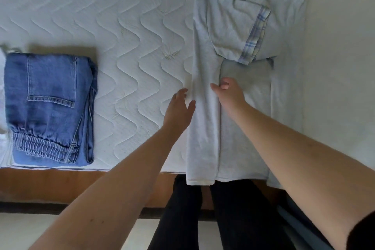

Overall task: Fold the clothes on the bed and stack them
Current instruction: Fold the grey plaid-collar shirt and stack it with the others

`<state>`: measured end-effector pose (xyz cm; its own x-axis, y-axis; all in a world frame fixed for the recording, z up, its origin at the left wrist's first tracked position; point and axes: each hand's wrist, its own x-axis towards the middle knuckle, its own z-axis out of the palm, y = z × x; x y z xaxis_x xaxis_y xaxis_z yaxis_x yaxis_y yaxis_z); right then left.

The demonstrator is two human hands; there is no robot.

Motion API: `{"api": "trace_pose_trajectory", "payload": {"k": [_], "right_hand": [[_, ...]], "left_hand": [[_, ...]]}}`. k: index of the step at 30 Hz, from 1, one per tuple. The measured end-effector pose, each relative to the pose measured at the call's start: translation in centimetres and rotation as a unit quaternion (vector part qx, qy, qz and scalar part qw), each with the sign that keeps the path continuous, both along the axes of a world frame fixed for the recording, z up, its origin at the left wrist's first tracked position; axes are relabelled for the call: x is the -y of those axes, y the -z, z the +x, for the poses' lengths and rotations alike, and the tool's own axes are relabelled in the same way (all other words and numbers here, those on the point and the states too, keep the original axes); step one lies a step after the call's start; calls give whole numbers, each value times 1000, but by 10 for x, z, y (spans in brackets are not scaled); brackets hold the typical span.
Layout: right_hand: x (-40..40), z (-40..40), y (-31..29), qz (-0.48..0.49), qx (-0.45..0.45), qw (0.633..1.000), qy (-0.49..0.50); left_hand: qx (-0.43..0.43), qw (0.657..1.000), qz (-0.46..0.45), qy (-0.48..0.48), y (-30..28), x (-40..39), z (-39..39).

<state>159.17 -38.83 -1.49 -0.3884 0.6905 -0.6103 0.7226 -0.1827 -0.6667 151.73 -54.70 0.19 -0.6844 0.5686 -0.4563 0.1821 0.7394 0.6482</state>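
Right hand (228, 95): resting on pale grey garment (239, 111), thumb and curled fingers pinching inner edge of folded-over left panel. Left hand (179, 107): released, fingers straight, laid flat just beside garment's left fold edge, thumb touching cloth.

Garment: spread lengthwise on mattress (121, 26), right of centre, hem overhanging near edge of bed. Left side folded inward as narrow strip running under and between both hands. Short sleeve with plaid-trimmed cuff (253, 34) folded across upper body, beyond right hand. Plaid trim also visible at collar near far edge.

Folded blue jeans (50, 107): at near left corner of mattress, well apart from left hand, back pocket uppermost, elastic waistband toward near edge. White item (3, 95) just beside jeans at left border, mostly cut off.

Wooden bed frame (60, 184) below near edge; legs in dark trousers (182, 219) standing against it.
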Motion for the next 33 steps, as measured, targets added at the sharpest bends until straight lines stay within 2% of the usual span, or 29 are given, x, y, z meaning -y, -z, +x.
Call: {"api": "trace_pose_trajectory", "payload": {"k": [3,6,10,13,15,18,23,27,31,33], "right_hand": [[-18,-27,9,19,18,999,-39],[-30,-30,14,57,81,991,-92],[-41,-12,15,50,117,988,-86],[-49,-4,12,55,107,990,-77],[-54,-5,10,2,43,999,-15],[-66,-14,4,-82,-37,994,65],[-78,-35,4,-121,-58,986,98],[-84,-40,3,-161,-59,962,211],[-89,-37,1,-256,-74,943,199],[-91,-37,-1,-315,-100,927,177]], "left_hand": [[25,999,-2,-42,13,-37,-28],[48,992,-67,-95,20,-65,-48],[41,983,-142,-108,19,-71,-58],[35,983,-134,-119,19,-69,-58],[26,989,-97,-110,19,-77,-61],[6,996,-51,-72,21,-105,-76],[36,992,-34,-114,29,-154,-118],[49,990,-54,-119,36,-160,-140],[30,988,-29,-152,31,-173,-158],[22,991,4,-132,25,-190,-174]]}}
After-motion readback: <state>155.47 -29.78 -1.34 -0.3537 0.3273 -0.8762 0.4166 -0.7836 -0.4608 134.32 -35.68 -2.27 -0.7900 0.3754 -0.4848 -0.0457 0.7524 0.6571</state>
